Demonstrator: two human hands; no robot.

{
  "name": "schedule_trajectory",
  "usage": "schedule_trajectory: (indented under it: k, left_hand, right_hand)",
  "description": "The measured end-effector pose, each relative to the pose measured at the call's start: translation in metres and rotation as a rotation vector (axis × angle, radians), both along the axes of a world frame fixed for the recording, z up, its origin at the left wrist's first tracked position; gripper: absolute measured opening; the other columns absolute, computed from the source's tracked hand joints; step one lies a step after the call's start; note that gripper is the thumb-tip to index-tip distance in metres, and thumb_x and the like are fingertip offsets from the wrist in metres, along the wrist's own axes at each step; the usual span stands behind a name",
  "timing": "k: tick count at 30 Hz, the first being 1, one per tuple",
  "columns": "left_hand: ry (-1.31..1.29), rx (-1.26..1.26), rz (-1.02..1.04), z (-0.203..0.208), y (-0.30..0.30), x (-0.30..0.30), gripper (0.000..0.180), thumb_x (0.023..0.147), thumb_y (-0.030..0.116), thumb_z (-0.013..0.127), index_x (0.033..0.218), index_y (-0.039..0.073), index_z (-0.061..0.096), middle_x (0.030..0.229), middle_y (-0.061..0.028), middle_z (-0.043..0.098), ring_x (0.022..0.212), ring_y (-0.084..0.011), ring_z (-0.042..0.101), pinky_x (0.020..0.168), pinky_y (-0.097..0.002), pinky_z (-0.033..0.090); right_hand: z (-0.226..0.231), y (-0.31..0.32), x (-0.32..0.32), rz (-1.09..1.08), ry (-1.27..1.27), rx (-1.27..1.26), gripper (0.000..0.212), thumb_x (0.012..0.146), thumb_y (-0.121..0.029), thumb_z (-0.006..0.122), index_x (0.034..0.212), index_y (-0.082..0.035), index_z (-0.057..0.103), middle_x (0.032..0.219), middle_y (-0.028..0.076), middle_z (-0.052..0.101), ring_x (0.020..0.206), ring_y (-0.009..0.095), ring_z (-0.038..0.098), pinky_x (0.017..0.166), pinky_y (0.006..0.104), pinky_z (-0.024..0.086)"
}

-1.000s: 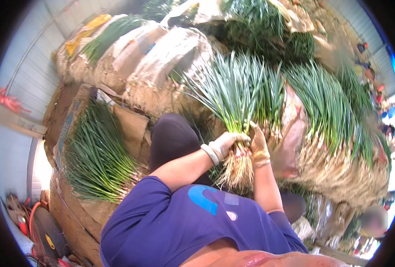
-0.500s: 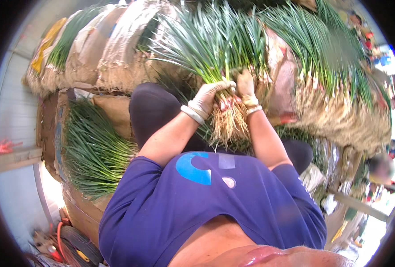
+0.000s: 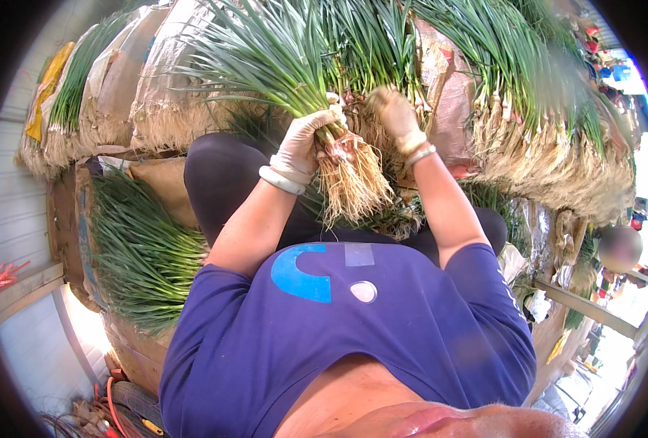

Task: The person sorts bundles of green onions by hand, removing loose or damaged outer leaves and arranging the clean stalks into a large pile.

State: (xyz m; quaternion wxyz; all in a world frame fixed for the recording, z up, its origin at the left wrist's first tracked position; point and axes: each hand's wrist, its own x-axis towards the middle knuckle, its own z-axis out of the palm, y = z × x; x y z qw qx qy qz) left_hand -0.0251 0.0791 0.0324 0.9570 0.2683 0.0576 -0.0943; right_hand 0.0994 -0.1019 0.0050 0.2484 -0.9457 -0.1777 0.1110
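A thick bunch of spring onions (image 3: 349,175) is in my gloved left hand (image 3: 298,146), which wraps round the white stalks just above the roots. Its pale, stringy roots hang down toward me, and the green leaves fan out up and to the left. To the right of the bunch is my gloved right hand (image 3: 398,120), apart from it and close to the heap of spring onions (image 3: 371,55) in front of me. Motion smears its fingers, so I cannot make out whether they hold anything.
More spring onions (image 3: 514,73) lie in a long row at the right, roots toward me. Pale sacks (image 3: 167,95) cover bundles at the far left. Another green pile (image 3: 138,255) lies beside my left knee. A wooden beam (image 3: 587,308) crosses the lower right.
My left hand has carried the bunch to the left. My right hand has come away from the bunch and moved up toward the heap. The view has also shifted slightly.
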Motion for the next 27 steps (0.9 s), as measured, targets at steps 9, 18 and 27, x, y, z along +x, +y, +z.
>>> schedule_trajectory:
  k: [9,18,27]
  left_hand:
    - [0.211,0.206,0.003,-0.009,-0.011,0.009,0.024,0.081,0.011,0.063,0.103,0.005,0.058,0.074,-0.0049,0.061,0.047,-0.0131,0.056,0.04,-0.0226,0.046]
    - [0.291,0.2,-0.104,-0.027,-0.023,0.015,0.019,0.088,0.019,0.055,0.084,0.001,0.06,0.059,-0.0092,0.062,0.038,-0.0154,0.056,0.029,-0.0184,0.038]
    - [0.271,0.142,-0.083,-0.011,-0.025,0.008,0.016,0.081,0.013,0.064,0.091,0.0,0.062,0.075,-0.0108,0.063,0.058,-0.0232,0.064,0.049,-0.0306,0.053]
  right_hand:
    - [-0.017,0.0,0.022,-0.11,-0.061,0.047,0.025,0.088,-0.027,0.056,0.1,-0.004,0.058,0.09,0.015,0.065,0.088,0.03,0.062,0.082,0.041,0.047]
    - [0.02,0.007,-0.084,0.055,-0.296,0.391,0.007,0.083,-0.01,0.061,0.086,-0.005,0.056,0.076,0.015,0.062,0.067,0.032,0.061,0.058,0.0354,0.048]
    - [-0.081,-0.132,-0.104,0.282,-0.039,-0.527,0.023,0.085,-0.021,0.052,0.098,-0.003,0.055,0.085,0.021,0.062,0.085,0.036,0.062,0.075,0.0442,0.049]
